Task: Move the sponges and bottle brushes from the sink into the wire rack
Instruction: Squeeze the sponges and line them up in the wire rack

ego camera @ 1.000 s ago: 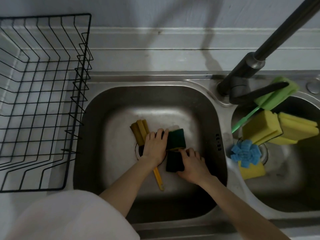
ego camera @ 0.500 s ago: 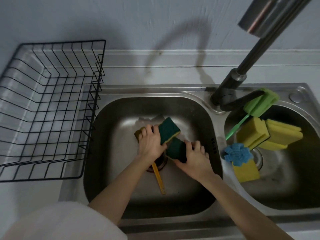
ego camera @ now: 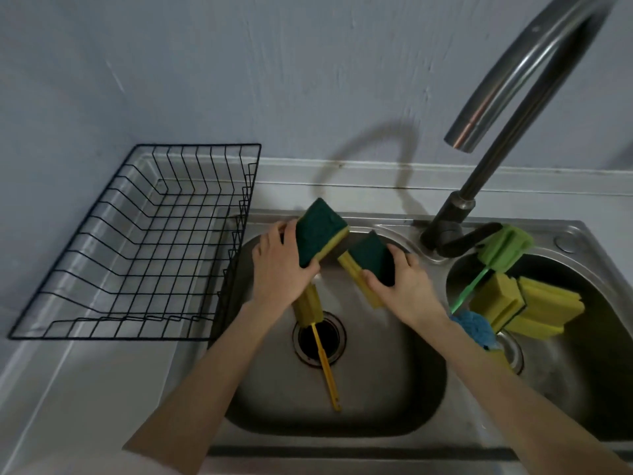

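Observation:
My left hand (ego camera: 279,269) grips a green-and-yellow sponge (ego camera: 318,231), lifted above the left sink basin (ego camera: 376,399). My right hand (ego camera: 399,286) holds a second green-and-yellow sponge (ego camera: 368,257) just to its right, also raised over the basin. A yellow bottle brush (ego camera: 315,323) lies in the basin across the drain, its handle pointing toward me. The black wire rack (ego camera: 137,248) stands on the counter left of the sink, with nothing in it. In the right basin lie yellow sponges (ego camera: 534,303), a green bottle brush (ego camera: 503,248) and a blue flower-shaped scrubber (ego camera: 476,327).
A tall curved faucet (ego camera: 493,166) rises between the two basins, its spout hanging above the right side. The grey wall stands directly behind the rack and sink. White counter (ego camera: 85,389) lies in front of the rack.
Both hands have lifted their sponges off the basin floor, up and toward the back left. The yellow brush stays in the basin. The camera view has tilted up.

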`<action>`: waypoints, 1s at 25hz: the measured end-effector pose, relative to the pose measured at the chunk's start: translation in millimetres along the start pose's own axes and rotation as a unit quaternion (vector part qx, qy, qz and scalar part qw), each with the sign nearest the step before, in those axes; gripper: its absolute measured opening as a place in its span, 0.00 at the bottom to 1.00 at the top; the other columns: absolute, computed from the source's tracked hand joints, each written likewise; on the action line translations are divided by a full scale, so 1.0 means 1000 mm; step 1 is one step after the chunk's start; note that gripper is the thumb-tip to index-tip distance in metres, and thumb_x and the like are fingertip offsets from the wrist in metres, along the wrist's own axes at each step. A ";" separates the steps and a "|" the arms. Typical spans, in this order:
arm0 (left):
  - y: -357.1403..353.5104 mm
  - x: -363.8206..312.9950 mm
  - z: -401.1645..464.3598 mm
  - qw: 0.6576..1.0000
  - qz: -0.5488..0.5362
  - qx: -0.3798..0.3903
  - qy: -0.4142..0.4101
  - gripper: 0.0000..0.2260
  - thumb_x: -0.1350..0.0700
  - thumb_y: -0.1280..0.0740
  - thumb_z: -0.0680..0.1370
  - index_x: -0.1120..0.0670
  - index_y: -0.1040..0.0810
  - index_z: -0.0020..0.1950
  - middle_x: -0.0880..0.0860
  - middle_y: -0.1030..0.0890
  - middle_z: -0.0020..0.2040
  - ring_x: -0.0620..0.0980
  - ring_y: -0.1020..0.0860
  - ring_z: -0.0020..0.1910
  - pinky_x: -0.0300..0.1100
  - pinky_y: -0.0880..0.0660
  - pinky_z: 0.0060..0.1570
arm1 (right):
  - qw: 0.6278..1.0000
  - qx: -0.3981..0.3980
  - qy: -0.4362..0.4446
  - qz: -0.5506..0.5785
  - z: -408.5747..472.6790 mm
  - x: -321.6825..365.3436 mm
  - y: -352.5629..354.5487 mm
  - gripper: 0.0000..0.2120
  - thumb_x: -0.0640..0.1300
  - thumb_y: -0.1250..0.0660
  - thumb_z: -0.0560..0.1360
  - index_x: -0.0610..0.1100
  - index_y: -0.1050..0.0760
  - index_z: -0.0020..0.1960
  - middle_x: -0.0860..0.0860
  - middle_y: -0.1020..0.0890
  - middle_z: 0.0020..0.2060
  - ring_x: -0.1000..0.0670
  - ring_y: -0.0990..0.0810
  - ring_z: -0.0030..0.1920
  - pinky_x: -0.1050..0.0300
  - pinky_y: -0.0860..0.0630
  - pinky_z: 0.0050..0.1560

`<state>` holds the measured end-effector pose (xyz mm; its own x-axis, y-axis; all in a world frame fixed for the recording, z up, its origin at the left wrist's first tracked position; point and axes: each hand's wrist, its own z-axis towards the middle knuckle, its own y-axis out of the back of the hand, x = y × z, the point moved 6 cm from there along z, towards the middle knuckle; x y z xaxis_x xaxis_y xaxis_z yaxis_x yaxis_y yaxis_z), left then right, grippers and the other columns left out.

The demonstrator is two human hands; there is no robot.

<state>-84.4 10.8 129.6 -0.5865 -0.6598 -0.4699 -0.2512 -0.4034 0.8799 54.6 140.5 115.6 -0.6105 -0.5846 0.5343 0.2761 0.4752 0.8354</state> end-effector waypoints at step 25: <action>0.128 0.169 0.008 0.988 0.091 -0.071 0.103 0.30 0.49 0.32 0.72 0.53 0.37 0.71 0.56 0.31 0.70 0.60 0.38 0.67 0.55 0.39 0.63 | 0.956 0.023 0.270 -0.111 0.115 0.260 -0.045 0.32 0.55 0.37 0.74 0.44 0.41 0.73 0.42 0.29 0.67 0.41 0.30 0.65 0.43 0.28 0.62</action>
<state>-221.6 -147.7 163.6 -0.4397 -0.8382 -0.3227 -0.0380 -0.3416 0.9391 -201.8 42.6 202.7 -0.1747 -0.9224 0.3445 0.1432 0.3223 0.9357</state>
